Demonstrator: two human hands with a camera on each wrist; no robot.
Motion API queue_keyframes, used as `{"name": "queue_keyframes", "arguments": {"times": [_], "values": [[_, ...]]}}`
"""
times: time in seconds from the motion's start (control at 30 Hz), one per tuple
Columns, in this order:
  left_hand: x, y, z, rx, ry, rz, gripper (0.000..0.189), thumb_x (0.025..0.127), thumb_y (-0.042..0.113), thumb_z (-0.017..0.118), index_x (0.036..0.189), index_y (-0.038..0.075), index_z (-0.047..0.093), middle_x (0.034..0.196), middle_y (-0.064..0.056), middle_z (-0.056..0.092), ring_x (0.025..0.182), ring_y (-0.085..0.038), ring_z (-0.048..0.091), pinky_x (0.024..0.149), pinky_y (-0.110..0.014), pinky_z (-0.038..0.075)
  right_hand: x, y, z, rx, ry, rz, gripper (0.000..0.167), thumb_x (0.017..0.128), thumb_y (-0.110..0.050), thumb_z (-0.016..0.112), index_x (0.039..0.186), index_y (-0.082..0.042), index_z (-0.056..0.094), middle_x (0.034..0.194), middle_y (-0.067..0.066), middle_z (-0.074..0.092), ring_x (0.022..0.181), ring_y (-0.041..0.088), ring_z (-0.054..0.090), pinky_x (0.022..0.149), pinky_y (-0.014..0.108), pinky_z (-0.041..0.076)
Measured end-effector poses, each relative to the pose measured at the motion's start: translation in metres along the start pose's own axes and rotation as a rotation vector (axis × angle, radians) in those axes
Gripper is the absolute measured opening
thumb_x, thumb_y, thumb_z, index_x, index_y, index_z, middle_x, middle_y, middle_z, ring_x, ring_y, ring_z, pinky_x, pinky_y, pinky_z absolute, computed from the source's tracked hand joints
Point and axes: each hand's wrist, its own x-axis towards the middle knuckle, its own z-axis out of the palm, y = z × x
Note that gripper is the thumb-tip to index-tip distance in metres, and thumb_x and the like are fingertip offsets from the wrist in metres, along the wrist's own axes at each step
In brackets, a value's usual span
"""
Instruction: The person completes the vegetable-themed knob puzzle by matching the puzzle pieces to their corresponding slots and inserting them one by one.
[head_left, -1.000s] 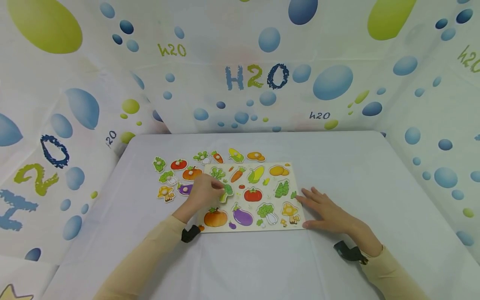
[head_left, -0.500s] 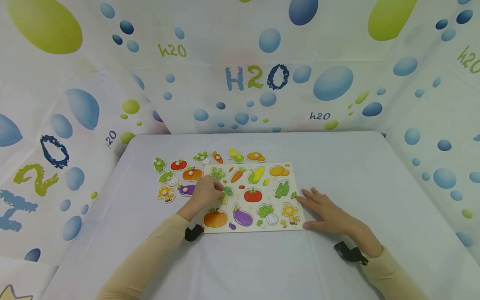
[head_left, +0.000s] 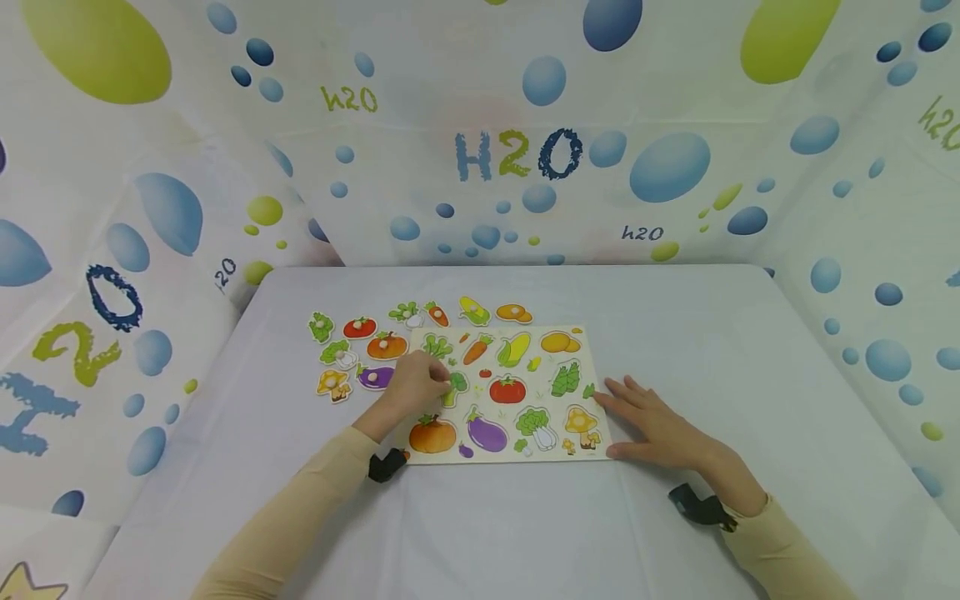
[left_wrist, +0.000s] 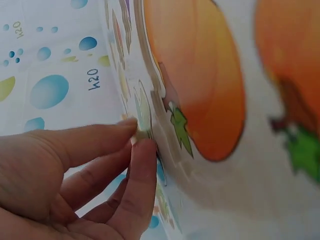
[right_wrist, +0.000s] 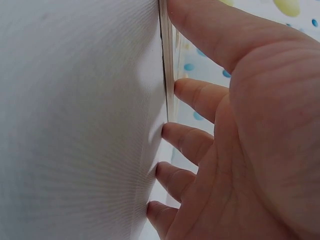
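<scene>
My left hand (head_left: 411, 385) is over the left part of a cream vegetable puzzle board (head_left: 538, 393). Its thumb and fingertips pinch the knob of a broccoli puzzle piece (head_left: 457, 385), which sits at the broccoli picture and is partly covered by the fingers. Seen from the left wrist, that hand (left_wrist: 100, 170) holds the piece edge-on, close against the board, beside the pumpkin picture (left_wrist: 205, 85). My right hand (head_left: 654, 423) lies spread at the board's right edge. In the right wrist view its thumb and index finger touch the board's edge (right_wrist: 169, 70), other fingertips resting on the cloth.
Left of the board lie loose knobbed pieces: a tomato (head_left: 360, 327), a pumpkin (head_left: 387, 346), an eggplant (head_left: 375, 377) and mushrooms (head_left: 333, 386). Behind it are a carrot (head_left: 437, 314), corn (head_left: 474, 311) and potatoes (head_left: 513, 313). A white cloth (head_left: 510, 533) covers the table.
The broccoli piece has settled from a slight tilt to flat at its picture, my left hand shifting a little with it. My right hand stays in place.
</scene>
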Motion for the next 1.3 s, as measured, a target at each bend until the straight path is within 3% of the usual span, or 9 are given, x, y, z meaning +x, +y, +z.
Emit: {"name": "queue_keyframes", "arguments": {"times": [0.13,0.23,0.33,0.5,0.67,0.8,1.0,1.3], "values": [[-0.007,-0.004,-0.01,-0.004,0.004,-0.007,0.02,0.088,0.014,0.071,0.105,0.002,0.073,0.099,-0.01,0.069,0.089,-0.022,0.061,0.081,-0.035,0.055,0.001,0.0,0.0,-0.001,-0.004,-0.002,0.079,0.084,-0.048,0.071,0.148,-0.014,0.042,0.158,0.02,0.029,0.146,0.047,0.014,0.112,0.068,0.014],[-0.012,-0.013,-0.025,-0.013,0.057,0.0,0.021,0.088,0.012,0.07,0.106,0.001,0.073,0.1,-0.013,0.07,0.09,-0.024,0.062,0.08,-0.036,0.054,0.001,0.001,0.001,-0.009,-0.002,-0.008,0.078,0.084,-0.045,0.072,0.148,-0.013,0.042,0.158,0.02,0.029,0.146,0.048,0.014,0.112,0.068,0.014],[-0.015,-0.027,-0.044,-0.017,0.133,-0.013,0.021,0.088,0.011,0.07,0.106,-0.001,0.073,0.098,-0.016,0.07,0.087,-0.025,0.063,0.073,-0.032,0.054,0.001,0.001,0.0,-0.017,0.006,-0.015,0.078,0.084,-0.043,0.072,0.148,-0.012,0.042,0.157,0.021,0.029,0.145,0.049,0.015,0.112,0.069,0.015],[-0.022,-0.056,-0.075,-0.03,0.247,-0.091,0.024,0.091,0.014,0.067,0.109,-0.001,0.071,0.099,-0.019,0.069,0.086,-0.027,0.061,0.065,-0.025,0.051,0.0,0.0,-0.001,-0.001,0.004,-0.009,0.078,0.084,-0.044,0.073,0.148,-0.012,0.042,0.157,0.021,0.029,0.145,0.049,0.015,0.112,0.069,0.014],[-0.032,-0.084,-0.092,-0.06,0.325,-0.159,0.029,0.091,0.017,0.067,0.112,-0.002,0.07,0.101,-0.021,0.068,0.089,-0.029,0.061,0.062,-0.023,0.048,0.0,-0.001,-0.002,0.014,-0.008,0.005,0.078,0.084,-0.046,0.072,0.148,-0.013,0.042,0.158,0.02,0.028,0.146,0.048,0.013,0.112,0.069,0.013],[-0.035,-0.096,-0.096,-0.074,0.318,-0.224,0.035,0.09,0.021,0.069,0.115,-0.003,0.068,0.105,-0.022,0.067,0.092,-0.03,0.06,0.062,-0.024,0.047,0.001,-0.001,0.0,0.001,-0.004,0.0,0.078,0.084,-0.045,0.072,0.148,-0.013,0.042,0.158,0.02,0.028,0.146,0.048,0.014,0.112,0.068,0.014],[-0.034,-0.105,-0.091,-0.065,0.238,-0.296,0.039,0.088,0.02,0.071,0.116,-0.006,0.066,0.103,-0.023,0.067,0.088,-0.029,0.058,0.061,-0.024,0.046,0.002,0.003,0.003,0.002,-0.01,0.001,0.079,0.083,-0.044,0.073,0.149,-0.014,0.04,0.158,0.02,0.027,0.147,0.047,0.013,0.112,0.068,0.013],[-0.03,-0.114,-0.083,-0.089,0.232,-0.298,0.033,0.086,0.014,0.074,0.11,-0.007,0.067,0.099,-0.023,0.069,0.076,-0.02,0.062,0.06,-0.022,0.049,0.002,0.001,0.0,-0.001,-0.024,0.022,0.08,0.083,-0.044,0.073,0.149,-0.013,0.04,0.159,0.019,0.026,0.147,0.046,0.012,0.114,0.067,0.013]]}}
